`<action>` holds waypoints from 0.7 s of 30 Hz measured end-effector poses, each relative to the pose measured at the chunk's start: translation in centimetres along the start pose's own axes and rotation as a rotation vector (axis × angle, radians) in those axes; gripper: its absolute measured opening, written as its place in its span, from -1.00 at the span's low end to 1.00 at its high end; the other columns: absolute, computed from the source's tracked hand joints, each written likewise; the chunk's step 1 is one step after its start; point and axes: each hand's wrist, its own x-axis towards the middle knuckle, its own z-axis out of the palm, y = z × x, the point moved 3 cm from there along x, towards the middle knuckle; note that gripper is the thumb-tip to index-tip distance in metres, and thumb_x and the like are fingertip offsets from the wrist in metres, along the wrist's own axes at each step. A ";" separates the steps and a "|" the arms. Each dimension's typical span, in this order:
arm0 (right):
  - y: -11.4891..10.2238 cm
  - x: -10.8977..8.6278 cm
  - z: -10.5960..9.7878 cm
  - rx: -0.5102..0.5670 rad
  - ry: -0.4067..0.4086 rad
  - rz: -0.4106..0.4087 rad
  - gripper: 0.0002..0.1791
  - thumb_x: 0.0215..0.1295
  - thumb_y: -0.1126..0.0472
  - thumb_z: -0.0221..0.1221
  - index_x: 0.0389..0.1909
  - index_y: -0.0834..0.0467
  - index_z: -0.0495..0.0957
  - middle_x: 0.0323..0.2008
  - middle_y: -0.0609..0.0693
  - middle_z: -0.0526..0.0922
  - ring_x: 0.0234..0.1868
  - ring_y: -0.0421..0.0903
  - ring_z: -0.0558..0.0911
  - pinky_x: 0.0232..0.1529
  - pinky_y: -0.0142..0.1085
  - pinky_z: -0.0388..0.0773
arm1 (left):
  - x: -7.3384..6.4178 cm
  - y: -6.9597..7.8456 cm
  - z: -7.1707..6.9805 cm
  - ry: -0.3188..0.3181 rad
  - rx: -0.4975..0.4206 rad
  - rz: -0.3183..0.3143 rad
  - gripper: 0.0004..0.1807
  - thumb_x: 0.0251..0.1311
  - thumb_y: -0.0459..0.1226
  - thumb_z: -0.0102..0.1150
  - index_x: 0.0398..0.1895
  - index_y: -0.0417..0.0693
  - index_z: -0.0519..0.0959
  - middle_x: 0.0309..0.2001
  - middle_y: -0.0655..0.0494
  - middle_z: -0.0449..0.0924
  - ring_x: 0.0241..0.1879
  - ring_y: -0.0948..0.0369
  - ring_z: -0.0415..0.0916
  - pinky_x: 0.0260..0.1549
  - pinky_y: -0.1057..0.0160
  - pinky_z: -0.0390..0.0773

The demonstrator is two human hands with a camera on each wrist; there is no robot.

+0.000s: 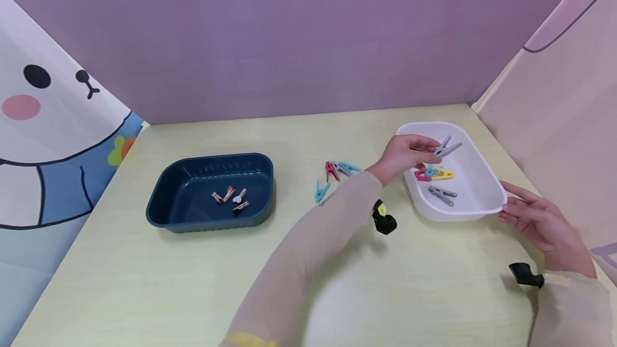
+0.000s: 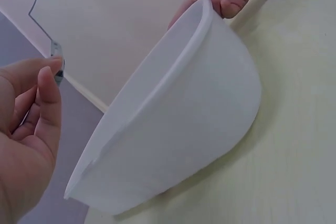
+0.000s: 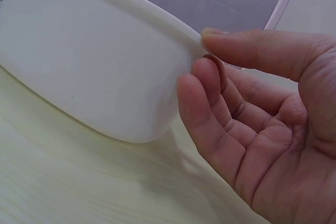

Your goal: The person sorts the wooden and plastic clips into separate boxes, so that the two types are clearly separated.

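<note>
Above the white plastic basin (image 1: 474, 186), my left hand (image 1: 407, 155) pinches a grey clothespin (image 1: 446, 149) between thumb and fingertips. In the left wrist view that clothespin (image 2: 56, 56) shows only in part. My right hand (image 1: 542, 224) grips the basin's near right corner; in the right wrist view the thumb lies on the rim and curled fingers sit beneath it. Inside the basin lie a grey clothespin (image 1: 442, 195), a yellow clothespin (image 1: 443, 174), and blue and red ones bunched against it.
Several coloured clothespins lie on the table left of the basin, among them a red one (image 1: 331, 171) and a blue one (image 1: 322, 191); my left sleeve partly covers the group. Farther left stands a dark blue basin (image 1: 166, 216) holding several small wooden clothespins (image 1: 228, 193). A purple wall (image 1: 289, 42) rises behind.
</note>
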 end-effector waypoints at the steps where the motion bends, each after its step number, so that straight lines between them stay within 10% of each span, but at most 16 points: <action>1: 0.0 0.0 0.0 -0.001 -0.001 0.000 -0.38 0.40 0.71 -0.45 0.36 0.42 0.32 0.04 0.41 0.59 -0.01 0.23 0.66 0.05 -0.09 0.59 | 0.1 -0.1 0.3 0.014 -0.005 0.000 -0.72 0.05 -0.45 0.46 -0.12 -0.14 0.73 -0.40 0.25 0.65 -0.47 0.22 0.58 -0.48 0.37 0.63; 8: 0.0 0.0 0.1 -0.004 -0.001 -0.006 -0.38 0.40 0.71 -0.46 0.36 0.43 0.31 0.06 0.41 0.58 0.00 0.23 0.66 0.05 -0.10 0.59 | 0.1 -0.4 2.5 0.100 -0.030 -0.032 -0.73 0.03 -0.50 0.45 -0.17 -0.15 0.74 -0.45 0.31 0.62 -0.42 0.17 0.68 -0.53 0.40 0.62; 21: -0.1 0.0 0.1 -0.010 0.004 -0.010 -0.38 0.40 0.71 -0.45 0.36 0.43 0.32 0.04 0.42 0.59 -0.02 0.23 0.67 0.05 -0.10 0.60 | 0.0 -1.0 4.8 0.033 0.299 0.032 -0.75 -0.03 -0.49 0.47 -0.24 -0.12 0.74 -0.50 0.31 0.61 -0.57 0.46 0.50 -0.48 0.57 0.52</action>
